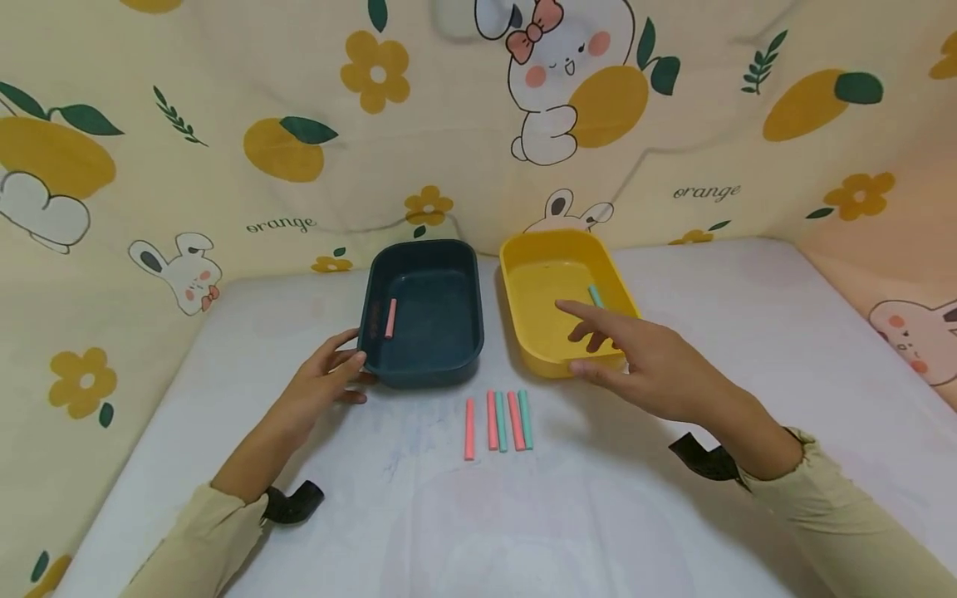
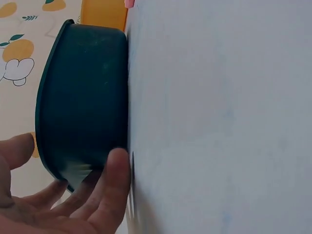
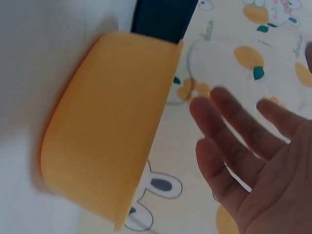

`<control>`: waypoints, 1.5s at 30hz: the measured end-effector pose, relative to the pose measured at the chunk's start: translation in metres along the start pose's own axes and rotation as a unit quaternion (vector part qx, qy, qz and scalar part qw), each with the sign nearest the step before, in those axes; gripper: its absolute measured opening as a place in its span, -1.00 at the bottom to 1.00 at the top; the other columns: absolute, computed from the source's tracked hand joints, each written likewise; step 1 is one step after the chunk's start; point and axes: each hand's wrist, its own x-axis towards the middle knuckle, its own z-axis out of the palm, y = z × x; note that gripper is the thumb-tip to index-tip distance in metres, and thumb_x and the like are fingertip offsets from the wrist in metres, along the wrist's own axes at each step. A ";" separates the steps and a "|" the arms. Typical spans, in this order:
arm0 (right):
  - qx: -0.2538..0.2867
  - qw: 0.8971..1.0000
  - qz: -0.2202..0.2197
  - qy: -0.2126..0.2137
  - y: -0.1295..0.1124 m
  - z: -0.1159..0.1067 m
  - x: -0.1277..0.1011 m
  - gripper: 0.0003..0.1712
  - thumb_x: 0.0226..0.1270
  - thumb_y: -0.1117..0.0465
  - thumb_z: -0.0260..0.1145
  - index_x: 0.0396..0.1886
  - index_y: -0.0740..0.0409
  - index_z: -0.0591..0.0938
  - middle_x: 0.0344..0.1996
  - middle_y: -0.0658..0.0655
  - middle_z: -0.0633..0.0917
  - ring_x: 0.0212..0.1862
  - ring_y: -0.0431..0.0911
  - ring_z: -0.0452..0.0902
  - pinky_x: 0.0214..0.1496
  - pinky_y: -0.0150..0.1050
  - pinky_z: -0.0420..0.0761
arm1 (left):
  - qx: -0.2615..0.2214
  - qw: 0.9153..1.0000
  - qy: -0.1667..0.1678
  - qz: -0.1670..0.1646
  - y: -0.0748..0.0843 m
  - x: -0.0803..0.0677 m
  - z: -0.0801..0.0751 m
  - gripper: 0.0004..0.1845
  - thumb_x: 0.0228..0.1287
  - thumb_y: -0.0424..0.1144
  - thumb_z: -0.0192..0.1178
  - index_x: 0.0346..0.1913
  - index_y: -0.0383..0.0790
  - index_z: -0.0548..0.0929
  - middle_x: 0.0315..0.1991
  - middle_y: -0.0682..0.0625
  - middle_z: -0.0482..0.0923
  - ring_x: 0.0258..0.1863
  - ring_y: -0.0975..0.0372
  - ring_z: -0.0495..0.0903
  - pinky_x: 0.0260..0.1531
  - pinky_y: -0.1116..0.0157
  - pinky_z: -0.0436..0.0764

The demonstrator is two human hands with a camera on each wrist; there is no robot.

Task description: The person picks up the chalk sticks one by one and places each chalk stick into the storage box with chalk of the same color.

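Word "orange" (image 1: 706, 193) printed on backdrop behind yellow tray (image 1: 523, 332).

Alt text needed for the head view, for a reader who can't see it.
A person's left hand touches a dark blue tray holding one pink stick, while the open right hand hovers over a yellow tray holding a teal stick. Five sticks lie on the white table.

White table (image 1: 748, 349) carries a dark tray (image 1: 421, 365), yellow tray (image 1: 534, 353), and seemingly five sticks (image 1: 498, 422).
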 end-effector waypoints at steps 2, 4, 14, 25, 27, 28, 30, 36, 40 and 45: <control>0.003 1.000 -0.005 -0.010 -0.002 0.003 -0.001 -0.25 0.38 -0.23 0.25 0.51 -0.40 0.22 0.02 -0.16 0.68 0.01 -0.21 0.58 -0.17 -0.22 0.57 | -0.003 1.000 -0.002 0.001 -0.001 0.001 0.000 -0.31 0.55 -0.04 0.01 0.59 -0.01 0.01 0.45 -0.29 0.27 0.16 -0.04 0.59 -0.08 0.36 0.68; 0.002 1.000 -0.005 -0.024 -0.004 0.008 -0.001 -0.25 0.35 -0.28 0.26 0.49 -0.39 0.26 0.01 -0.19 0.67 0.01 -0.23 0.58 -0.16 -0.23 0.59 | -0.008 1.000 -0.001 0.001 -0.003 0.002 0.000 -0.30 0.54 -0.04 0.03 0.59 0.00 0.00 0.45 -0.29 0.27 0.12 -0.01 0.61 -0.09 0.36 0.68; -0.014 0.995 -0.041 -0.089 -0.022 0.032 0.006 -0.31 0.27 -0.33 0.29 0.34 -0.21 0.49 0.03 -0.20 0.69 -0.02 -0.29 0.58 -0.02 -0.27 0.63 | -0.014 1.000 0.003 0.011 -0.004 0.003 0.001 -0.28 0.52 -0.04 0.06 0.59 0.01 0.00 0.44 -0.29 0.29 0.09 -0.01 0.63 -0.08 0.34 0.68; -0.072 0.987 -0.006 -0.145 -0.029 0.062 0.012 -0.14 0.05 -0.34 0.46 0.34 -0.14 0.52 0.23 0.01 0.60 0.05 -0.09 0.55 0.15 -0.09 0.63 | -0.010 1.000 -0.001 0.012 -0.003 0.004 0.002 -0.29 0.53 -0.05 0.05 0.59 -0.01 0.00 0.45 -0.29 0.27 0.13 -0.05 0.60 -0.06 0.35 0.67; -0.081 0.984 0.012 -0.159 -0.029 0.066 0.013 -0.07 0.01 -0.38 0.46 0.38 -0.15 0.48 0.29 0.04 0.54 0.08 -0.06 0.54 0.19 -0.06 0.62 | -0.011 1.000 -0.001 0.012 -0.004 0.004 0.001 -0.29 0.53 -0.05 0.05 0.59 -0.01 0.00 0.45 -0.28 0.27 0.13 -0.04 0.60 -0.07 0.36 0.67; -0.084 0.983 0.017 -0.162 -0.029 0.067 0.014 -0.04 0.00 -0.39 0.46 0.40 -0.15 0.46 0.31 0.05 0.52 0.09 -0.05 0.54 0.21 -0.05 0.61 | -0.011 1.000 0.000 0.011 -0.004 0.004 0.001 -0.29 0.53 -0.05 0.05 0.59 -0.01 0.00 0.45 -0.28 0.27 0.13 -0.04 0.60 -0.07 0.36 0.68; -0.085 0.984 0.020 -0.158 -0.029 0.070 0.015 -0.02 -0.01 -0.38 0.48 0.40 -0.14 0.45 0.30 0.05 0.51 0.10 -0.04 0.54 0.20 -0.05 0.61 | -0.009 1.000 0.002 0.008 -0.004 0.004 0.001 -0.28 0.52 -0.04 0.05 0.59 0.00 0.00 0.46 -0.27 0.27 0.12 -0.02 0.61 -0.07 0.37 0.68; -0.098 0.983 0.001 -0.154 -0.028 0.078 0.016 -0.03 0.03 -0.36 0.47 0.40 -0.05 0.44 0.27 0.12 0.50 0.15 0.00 0.49 0.21 -0.03 0.60 | -0.008 1.000 0.005 -0.004 -0.003 0.005 0.001 -0.27 0.51 -0.01 0.07 0.59 0.03 0.00 0.48 -0.25 0.25 0.15 -0.02 0.59 -0.06 0.37 0.67; -0.111 0.982 -0.004 -0.154 -0.029 0.081 0.017 -0.02 0.05 -0.36 0.46 0.40 0.00 0.44 0.29 0.15 0.48 0.19 0.03 0.47 0.24 -0.01 0.58 | -0.011 1.000 0.007 -0.005 -0.004 0.005 0.000 -0.28 0.51 -0.02 0.06 0.59 0.03 0.01 0.47 -0.24 0.26 0.17 -0.04 0.58 -0.06 0.37 0.67; -0.117 0.983 -0.006 -0.143 -0.028 0.083 0.017 -0.05 0.03 -0.34 0.48 0.35 0.01 0.48 0.27 0.13 0.49 0.17 0.02 0.48 0.20 -0.03 0.59 | -0.013 1.000 0.005 -0.001 -0.004 0.005 0.000 -0.29 0.52 -0.02 0.06 0.59 0.01 0.02 0.46 -0.25 0.27 0.19 -0.09 0.56 -0.08 0.38 0.67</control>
